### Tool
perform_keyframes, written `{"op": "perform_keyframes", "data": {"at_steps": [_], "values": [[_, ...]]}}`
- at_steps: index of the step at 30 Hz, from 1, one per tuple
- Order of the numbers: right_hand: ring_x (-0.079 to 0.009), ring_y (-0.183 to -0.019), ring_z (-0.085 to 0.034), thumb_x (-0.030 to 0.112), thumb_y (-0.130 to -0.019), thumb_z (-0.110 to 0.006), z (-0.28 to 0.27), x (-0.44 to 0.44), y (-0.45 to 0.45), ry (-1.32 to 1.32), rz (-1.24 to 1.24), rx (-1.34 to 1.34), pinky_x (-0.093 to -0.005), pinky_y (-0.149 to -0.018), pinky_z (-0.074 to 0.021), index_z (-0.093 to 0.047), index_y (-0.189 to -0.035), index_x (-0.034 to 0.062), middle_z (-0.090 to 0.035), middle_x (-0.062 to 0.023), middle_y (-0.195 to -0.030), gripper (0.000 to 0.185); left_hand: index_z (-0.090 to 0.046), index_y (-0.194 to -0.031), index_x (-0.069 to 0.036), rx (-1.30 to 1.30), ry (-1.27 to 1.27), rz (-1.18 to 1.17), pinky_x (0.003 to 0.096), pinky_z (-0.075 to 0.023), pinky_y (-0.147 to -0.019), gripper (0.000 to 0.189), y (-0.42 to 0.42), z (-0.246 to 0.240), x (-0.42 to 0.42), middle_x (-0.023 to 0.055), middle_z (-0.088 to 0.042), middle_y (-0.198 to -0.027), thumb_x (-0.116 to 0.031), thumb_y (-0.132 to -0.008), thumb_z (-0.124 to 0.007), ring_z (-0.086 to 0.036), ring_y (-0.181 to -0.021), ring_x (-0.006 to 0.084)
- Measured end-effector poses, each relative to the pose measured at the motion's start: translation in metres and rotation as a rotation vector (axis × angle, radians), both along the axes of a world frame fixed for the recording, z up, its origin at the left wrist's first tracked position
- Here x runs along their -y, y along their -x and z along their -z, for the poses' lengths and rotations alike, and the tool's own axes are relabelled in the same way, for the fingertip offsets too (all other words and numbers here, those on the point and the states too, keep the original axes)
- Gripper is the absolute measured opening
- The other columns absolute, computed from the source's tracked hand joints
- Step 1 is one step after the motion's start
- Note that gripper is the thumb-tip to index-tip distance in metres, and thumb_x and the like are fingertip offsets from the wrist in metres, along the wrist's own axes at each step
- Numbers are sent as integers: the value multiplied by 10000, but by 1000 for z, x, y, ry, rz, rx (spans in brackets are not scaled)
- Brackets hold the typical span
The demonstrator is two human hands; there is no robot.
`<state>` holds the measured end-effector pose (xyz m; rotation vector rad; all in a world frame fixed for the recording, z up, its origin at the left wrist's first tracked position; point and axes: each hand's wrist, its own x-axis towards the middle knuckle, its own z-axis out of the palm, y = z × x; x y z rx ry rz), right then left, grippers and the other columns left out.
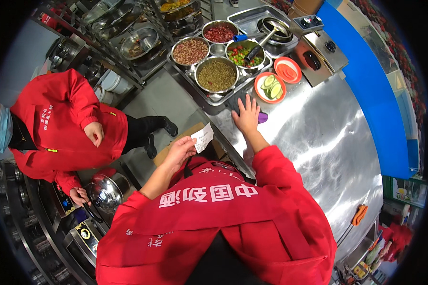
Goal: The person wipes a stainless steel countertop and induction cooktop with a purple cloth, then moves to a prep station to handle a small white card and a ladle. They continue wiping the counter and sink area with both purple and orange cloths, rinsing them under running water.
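Note:
My left hand [182, 151] pinches a small torn paper slip with printing [202, 138] between thumb and fingers, in front of the red apron. My right hand [248, 115] lies palm down on the steel worktop [306, 117], fingers spread, beside a purple thing [263, 118] partly hidden by it. Just beyond its fingertips stands an orange-rimmed bowl of cucumber slices [270, 88], with another orange-and-white bowl [288, 70] behind. Steel pots of green peppercorns [217, 74], chopped red and green peppers [246, 53], reddish seasoning [190, 51] and dried red chillies [220, 32] share a metal tray [214, 101].
A co-worker in a red jacket [71, 121] stands at the left, one hand on the handle of a lidded pot [107, 192]. Metal racks with bowls [139, 42] stand at the upper left. A steel appliance [317, 57] is on the worktop's far side; an orange cloth [359, 214] lies lower right.

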<state>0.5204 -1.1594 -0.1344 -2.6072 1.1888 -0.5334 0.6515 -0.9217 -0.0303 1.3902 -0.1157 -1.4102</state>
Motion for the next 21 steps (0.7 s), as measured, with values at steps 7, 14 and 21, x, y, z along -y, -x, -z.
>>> {"op": "perform_keyframes", "data": {"at_steps": [7, 14, 21], "values": [[-301, -1203, -360, 159, -597, -685, -9, -50, 68, -54, -417, 22, -449, -941, -326, -517, -1171, 187, -401, -66, -1309, 598, -543, -845, -100, 10, -9, 116, 208, -428, -625, 127, -14, 1, 49, -16, -564, -742, -223, -874, -561, -527, -667, 69], [-311, -1125, -448, 47, -645, -568, -7, 17, 183, -70, 17, 75, -415, -890, -383, -547, -1119, 122, -471, -92, -1242, 480, -519, -836, -91, -74, 5, 225, 219, -416, -629, 130, -18, 9, 72, -1, -568, -765, -206, -874, -564, -513, -660, 78], [-377, -1148, -410, 152, -785, -552, -4, 211, 159, -97, 669, 61, -426, -948, -369, -441, -1269, 105, -393, -186, -1302, 499, -521, -838, -87, -42, -86, 174, 213, -415, -622, 121, -26, 8, 69, 8, -575, -779, -197, -882, -546, -518, -661, 80]]}}
